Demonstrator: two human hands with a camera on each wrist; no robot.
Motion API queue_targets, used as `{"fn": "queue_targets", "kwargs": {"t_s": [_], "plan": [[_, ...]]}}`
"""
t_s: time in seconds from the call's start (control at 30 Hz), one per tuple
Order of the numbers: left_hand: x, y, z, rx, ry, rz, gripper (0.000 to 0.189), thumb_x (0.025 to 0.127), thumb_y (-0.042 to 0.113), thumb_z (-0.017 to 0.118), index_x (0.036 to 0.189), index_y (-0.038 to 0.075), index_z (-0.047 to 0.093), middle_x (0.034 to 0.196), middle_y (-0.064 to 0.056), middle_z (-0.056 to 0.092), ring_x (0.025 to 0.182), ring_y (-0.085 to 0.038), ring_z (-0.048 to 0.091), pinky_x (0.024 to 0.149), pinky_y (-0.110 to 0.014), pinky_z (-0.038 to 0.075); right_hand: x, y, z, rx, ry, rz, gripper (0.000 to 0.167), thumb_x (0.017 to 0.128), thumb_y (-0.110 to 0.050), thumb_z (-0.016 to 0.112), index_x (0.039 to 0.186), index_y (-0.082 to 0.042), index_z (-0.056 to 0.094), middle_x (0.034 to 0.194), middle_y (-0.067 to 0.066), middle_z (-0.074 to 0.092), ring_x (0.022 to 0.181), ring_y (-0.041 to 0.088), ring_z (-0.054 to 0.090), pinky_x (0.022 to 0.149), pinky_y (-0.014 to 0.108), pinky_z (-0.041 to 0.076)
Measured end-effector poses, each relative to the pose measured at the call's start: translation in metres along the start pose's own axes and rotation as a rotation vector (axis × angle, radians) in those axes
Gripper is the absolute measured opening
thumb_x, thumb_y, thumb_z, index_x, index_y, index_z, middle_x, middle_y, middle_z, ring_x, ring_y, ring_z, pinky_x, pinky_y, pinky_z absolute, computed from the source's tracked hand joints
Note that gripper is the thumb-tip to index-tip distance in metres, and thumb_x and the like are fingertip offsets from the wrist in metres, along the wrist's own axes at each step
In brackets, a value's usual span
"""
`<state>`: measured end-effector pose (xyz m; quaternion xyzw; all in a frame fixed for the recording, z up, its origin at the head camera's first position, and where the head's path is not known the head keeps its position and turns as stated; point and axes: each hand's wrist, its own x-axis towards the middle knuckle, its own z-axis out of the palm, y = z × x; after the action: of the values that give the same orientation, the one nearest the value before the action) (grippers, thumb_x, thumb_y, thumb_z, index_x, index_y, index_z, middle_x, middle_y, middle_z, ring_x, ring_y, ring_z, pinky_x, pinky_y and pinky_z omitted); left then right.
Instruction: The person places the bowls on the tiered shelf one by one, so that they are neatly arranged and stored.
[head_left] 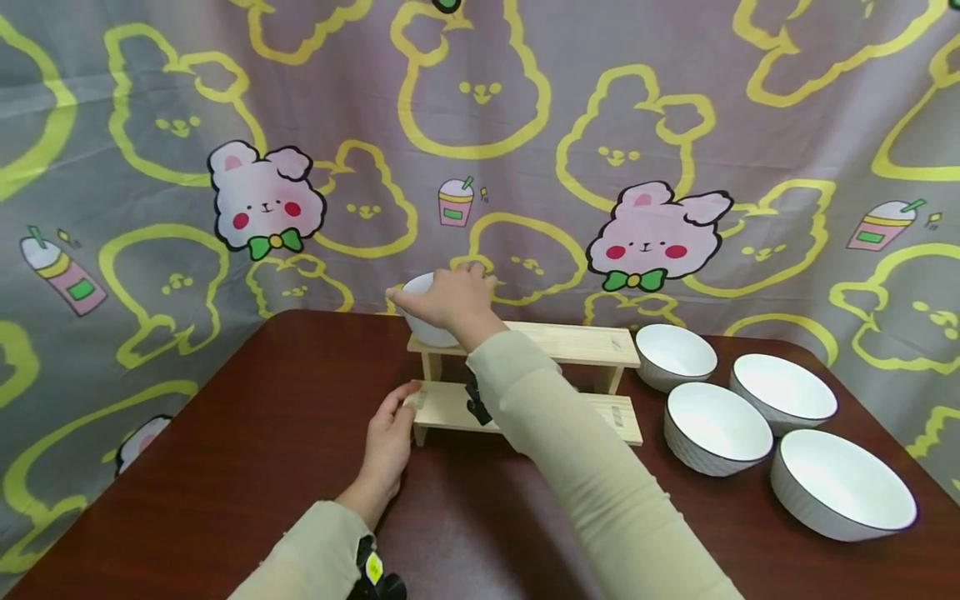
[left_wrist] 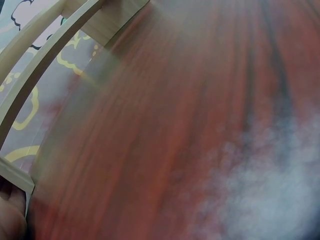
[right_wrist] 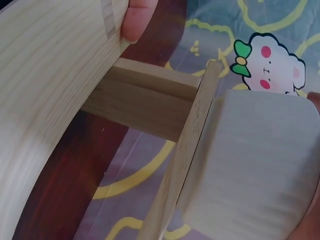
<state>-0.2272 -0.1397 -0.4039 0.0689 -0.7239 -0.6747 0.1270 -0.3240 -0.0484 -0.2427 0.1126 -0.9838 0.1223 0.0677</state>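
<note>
A two-tier wooden shelf (head_left: 573,343) stands mid-table. On the left end of its upper tier is a white bowl (head_left: 429,327). My right hand (head_left: 453,300) reaches over this bowl and holds it by the rim, thumb on the left and fingers toward the back. In the right wrist view the bowl's ribbed side (right_wrist: 255,160) sits right at the upper board. With my left hand (head_left: 390,437) I grip the left end of the lower tier; one fingertip (right_wrist: 139,22) shows at the board's edge in the right wrist view.
To the right of the shelf stand several white bowls with dark rims: a small one (head_left: 675,354), two mid-sized ones (head_left: 716,425) (head_left: 783,387), and a larger one (head_left: 843,483) nearest the front. A patterned curtain (head_left: 517,183) hangs behind the dark red-brown table (head_left: 300,400).
</note>
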Motion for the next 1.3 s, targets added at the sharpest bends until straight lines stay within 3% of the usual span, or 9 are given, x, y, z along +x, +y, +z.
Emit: {"fn": "queue_targets", "kwargs": {"t_s": [0.13,0.37,0.67,0.83,1.13,1.3], "plan": [[-0.001,0.001,0.0,-0.002,-0.001,0.012,0.034,0.097,0.013,0.039,0.126,0.01,0.054,0.137,-0.007,0.046,0.12,-0.021,0.042,0.097,-0.036,0.031,-0.003,0.002,-0.003,0.043,-0.007,-0.005,0.09,0.074,-0.083,0.03,0.133,-0.019,0.05,0.141,0.009,0.039,0.129,0.033,0.025,0.1,0.058,0.023],[-0.002,0.003,0.001,-0.002,-0.016,0.015,0.034,0.097,0.014,0.038,0.128,0.01,0.053,0.14,-0.007,0.043,0.122,-0.022,0.041,0.098,-0.038,0.031,-0.01,0.008,-0.015,0.049,-0.022,-0.017,0.09,0.076,-0.082,0.026,0.137,-0.019,0.047,0.143,0.009,0.038,0.13,0.034,0.025,0.099,0.057,0.025],[-0.003,0.002,-0.001,0.004,-0.008,0.032,0.034,0.097,0.013,0.038,0.128,0.01,0.053,0.139,-0.006,0.044,0.117,-0.02,0.041,0.094,-0.033,0.031,-0.021,0.02,-0.037,0.101,-0.027,-0.047,0.089,0.076,-0.081,0.032,0.138,-0.018,0.045,0.14,0.009,0.043,0.124,0.033,0.03,0.101,0.057,0.021],[-0.002,0.0,-0.003,0.019,-0.01,0.039,0.035,0.096,0.011,0.038,0.128,0.009,0.053,0.141,-0.007,0.042,0.127,-0.021,0.035,0.102,-0.04,0.027,-0.028,0.033,-0.046,0.08,-0.024,-0.071,0.085,0.077,-0.079,0.034,0.139,-0.021,0.044,0.143,0.009,0.039,0.128,0.037,0.027,0.101,0.06,0.018],[-0.004,-0.002,-0.004,0.011,-0.034,0.029,0.036,0.096,0.01,0.037,0.13,0.008,0.05,0.144,-0.007,0.038,0.128,-0.022,0.032,0.103,-0.041,0.025,-0.044,0.065,-0.056,0.12,-0.084,-0.07,0.085,0.079,-0.076,0.035,0.142,-0.019,0.038,0.147,0.01,0.034,0.135,0.037,0.023,0.103,0.059,0.018],[-0.004,-0.001,-0.001,-0.003,-0.036,0.035,0.036,0.097,0.01,0.037,0.129,0.007,0.051,0.143,-0.008,0.04,0.13,-0.023,0.032,0.104,-0.042,0.025,-0.052,0.087,-0.06,0.111,-0.073,-0.095,0.081,0.082,-0.072,0.036,0.142,-0.018,0.039,0.147,0.01,0.033,0.134,0.039,0.023,0.104,0.058,0.019]]}}
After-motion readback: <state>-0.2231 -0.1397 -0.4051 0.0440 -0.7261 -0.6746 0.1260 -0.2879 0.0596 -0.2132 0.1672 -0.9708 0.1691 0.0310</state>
